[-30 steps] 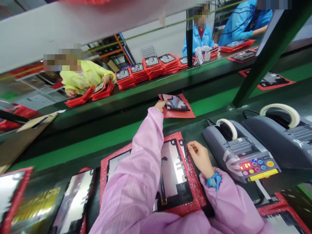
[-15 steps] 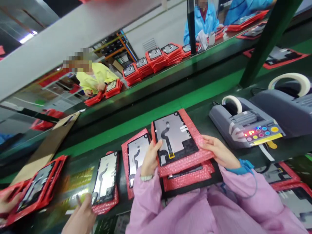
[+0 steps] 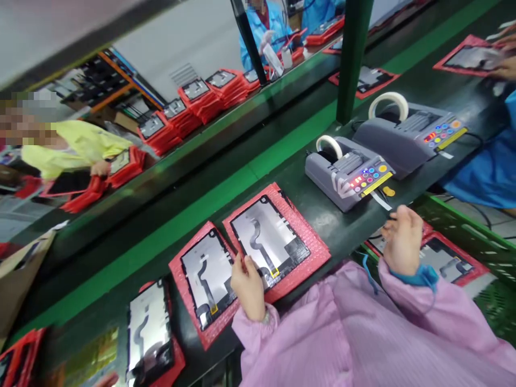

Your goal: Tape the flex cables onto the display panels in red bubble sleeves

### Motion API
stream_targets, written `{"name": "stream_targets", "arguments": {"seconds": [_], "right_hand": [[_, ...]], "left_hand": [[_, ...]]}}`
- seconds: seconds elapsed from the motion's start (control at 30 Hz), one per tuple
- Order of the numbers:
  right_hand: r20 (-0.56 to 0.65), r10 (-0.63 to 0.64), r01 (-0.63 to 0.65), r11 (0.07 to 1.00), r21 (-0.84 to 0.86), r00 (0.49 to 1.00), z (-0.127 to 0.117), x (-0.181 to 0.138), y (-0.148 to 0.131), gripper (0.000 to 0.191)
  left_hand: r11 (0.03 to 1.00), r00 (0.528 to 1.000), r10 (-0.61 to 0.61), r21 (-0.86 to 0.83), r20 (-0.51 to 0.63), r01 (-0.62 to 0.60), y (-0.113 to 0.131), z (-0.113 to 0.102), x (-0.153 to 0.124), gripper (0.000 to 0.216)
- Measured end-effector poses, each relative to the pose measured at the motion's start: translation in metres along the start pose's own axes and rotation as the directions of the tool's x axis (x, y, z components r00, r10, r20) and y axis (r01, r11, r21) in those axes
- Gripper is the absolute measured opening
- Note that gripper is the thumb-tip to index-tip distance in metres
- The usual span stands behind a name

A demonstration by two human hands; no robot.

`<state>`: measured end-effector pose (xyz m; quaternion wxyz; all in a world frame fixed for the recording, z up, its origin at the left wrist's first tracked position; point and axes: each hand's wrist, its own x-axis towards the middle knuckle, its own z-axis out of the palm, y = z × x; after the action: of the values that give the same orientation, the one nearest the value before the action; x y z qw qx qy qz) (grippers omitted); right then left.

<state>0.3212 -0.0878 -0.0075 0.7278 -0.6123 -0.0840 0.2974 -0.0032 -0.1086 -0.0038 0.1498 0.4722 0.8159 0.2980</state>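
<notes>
A tablet-like display panel (image 3: 264, 226), silver-backed with a black border and a curved flex cable, lies on red bubble wrap (image 3: 318, 252) on the dark bench in front of me. My left hand (image 3: 249, 287) is at its lower left edge, thumb and fingers drawn together; what they pinch, if anything, is hidden. A similar panel (image 3: 205, 279) on red wrap lies just left of that hand. Off to the right, my right hand (image 3: 403, 244) is raised with bent, parted fingers. It is close to a white tape strip (image 3: 381, 200) sticking out of a grey tape dispenser (image 3: 342, 172).
Behind stands a second tape dispenser (image 3: 403, 134). Another panel (image 3: 148, 328) lies further left. A green crate (image 3: 492, 263) with wrapped panels is below right. Across the bench are stacks of red-wrapped panels (image 3: 201, 102), a green post (image 3: 355, 59) and co-workers in yellow and blue.
The held panel has been set down on the bench beside the other one. My right hand has left it and moved right towards the tape strip. The view has turned right.
</notes>
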Motion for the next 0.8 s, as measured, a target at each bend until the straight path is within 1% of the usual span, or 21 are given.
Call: {"name": "stream_targets", "arguments": {"seconds": [0.03, 0.07, 0.1, 0.13, 0.17, 0.2, 0.23, 0.27, 0.3, 0.33, 0.37, 0.4, 0.43, 0.47, 0.5, 0.57, 0.6, 0.63, 0.67, 0.73, 0.8], "right_hand": [[0.053, 0.065, -0.065, 0.998, -0.004, 0.996, 0.002, 0.008, 0.0, 0.037], [0.099, 0.079, -0.078, 0.997, -0.019, 0.992, 0.004, 0.012, 0.0, 0.036], [0.111, 0.032, -0.028, 0.999, -0.036, 0.993, 0.005, 0.011, 0.0, 0.034], [0.084, -0.078, 0.083, 0.995, -0.061, 0.993, 0.005, 0.006, -0.001, 0.031], [0.033, -0.241, 0.243, 0.965, -0.099, 0.97, 0.004, -0.003, -0.003, 0.027], [0.007, -0.424, 0.42, 0.896, -0.146, 0.906, 0.002, -0.014, -0.007, 0.023], [0.051, -0.576, 0.575, 0.799, -0.177, 0.816, 0.0, -0.025, -0.014, 0.02], [0.181, -0.665, 0.689, 0.704, -0.174, 0.725, -0.002, -0.036, -0.023, 0.017], [0.389, -0.674, 0.76, 0.638, -0.124, 0.629, -0.001, -0.044, -0.034, 0.015], [0.625, -0.599, 0.788, 0.614, -0.041, 0.5, 0.004, -0.049, -0.047, 0.014], [0.824, -0.46, 0.784, 0.62, 0.032, 0.33, 0.015, -0.052, -0.059, 0.015], [0.944, -0.297, 0.775, 0.627, 0.076, 0.147, 0.032, -0.054, -0.07, 0.016], [0.989, -0.146, 0.779, 0.618, 0.104, -0.016, 0.054, -0.055, -0.079, 0.019], [0.99, -0.015, 0.8, 0.588, 0.123, -0.141, 0.082, -0.058, -0.084, 0.021], [0.965, 0.1, 0.826, 0.543, 0.152, -0.244, 0.112, -0.063, -0.085, 0.022], [0.853, 0.298, 0.847, 0.46, 0.265, -0.429, 0.174, -0.08, -0.074, 0.022], [0.775, 0.387, 0.841, 0.433, 0.325, -0.499, 0.202, -0.091, -0.064, 0.021], [0.7, 0.464, 0.832, 0.413, 0.371, -0.543, 0.226, -0.102, -0.052, 0.018], [0.627, 0.539, 0.826, 0.397, 0.4, -0.562, 0.245, -0.112, -0.039, 0.017], [0.523, 0.644, 0.826, 0.375, 0.422, -0.559, 0.271, -0.127, -0.014, 0.017], [0.463, 0.691, 0.823, 0.379, 0.423, -0.556, 0.283, -0.132, 0.005, 0.018]], "left_hand": [[1.0, 1.0, 0.018, -0.005, -0.005, -0.018, 0.001, 0.001, 0.0, 0.046], [0.999, 0.999, 0.033, -0.01, -0.012, -0.033, 0.002, 0.002, 0.0, 0.045], [0.999, 0.999, 0.045, -0.014, -0.018, -0.045, 0.003, 0.003, 0.0, 0.045], [0.998, 0.998, 0.053, -0.018, -0.025, -0.053, 0.004, 0.004, 0.001, 0.045], [0.998, 0.998, 0.056, -0.021, -0.035, -0.057, 0.004, 0.005, 0.001, 0.046], [0.998, 0.997, 0.057, -0.025, -0.045, -0.058, 0.004, 0.006, 0.001, 0.046], [0.998, 0.997, 0.056, -0.03, -0.054, -0.057, 0.004, 0.007, 0.001, 0.047], [0.998, 0.997, 0.055, -0.037, -0.061, -0.057, 0.004, 0.008, 0.001, 0.048], [0.997, 0.996, 0.054, -0.045, -0.069, -0.057, 0.003, 0.009, 0.0, 0.048], [0.997, 0.996, 0.054, -0.054, -0.074, -0.058, 0.003, 0.009, -0.001, 0.048], [0.996, 0.995, 0.056, -0.063, -0.081, -0.061, 0.002, 0.009, -0.002, 0.048], [0.995, 0.994, 0.059, -0.071, -0.09, -0.065, 0.002, 0.009, -0.003, 0.048], [0.995, 0.993, 0.058, -0.077, -0.102, -0.066, 0.002, 0.009, -0.004, 0.048], [0.994, 0.991, 0.057, -0.084, -0.119, -0.068, 0.002, 0.01, -0.005, 0.048], [0.993, 0.988, 0.06, -0.092, -0.14, -0.073, 0.002, 0.01, -0.007, 0.048], [0.988, 0.981, 0.082, -0.113, -0.178, -0.103, 0.002, 0.012, -0.009, 0.047], [0.984, 0.976, 0.098, -0.127, -0.196, -0.124, 0.002, 0.013, -0.01, 0.045], [0.98, 0.971, 0.113, -0.14, -0.209, -0.144, 0.001, 0.015, -0.011, 0.043], [0.976, 0.969, 0.124, -0.151, -0.216, -0.159, 0.001, 0.017, -0.012, 0.042], [0.975, 0.97, 0.118, -0.159, -0.214, -0.154, 0.0, 0.019, -0.013, 0.04], [0.979, 0.975, 0.098, -0.157, -0.2, -0.13, 0.0, 0.02, -0.014, 0.04]]}}
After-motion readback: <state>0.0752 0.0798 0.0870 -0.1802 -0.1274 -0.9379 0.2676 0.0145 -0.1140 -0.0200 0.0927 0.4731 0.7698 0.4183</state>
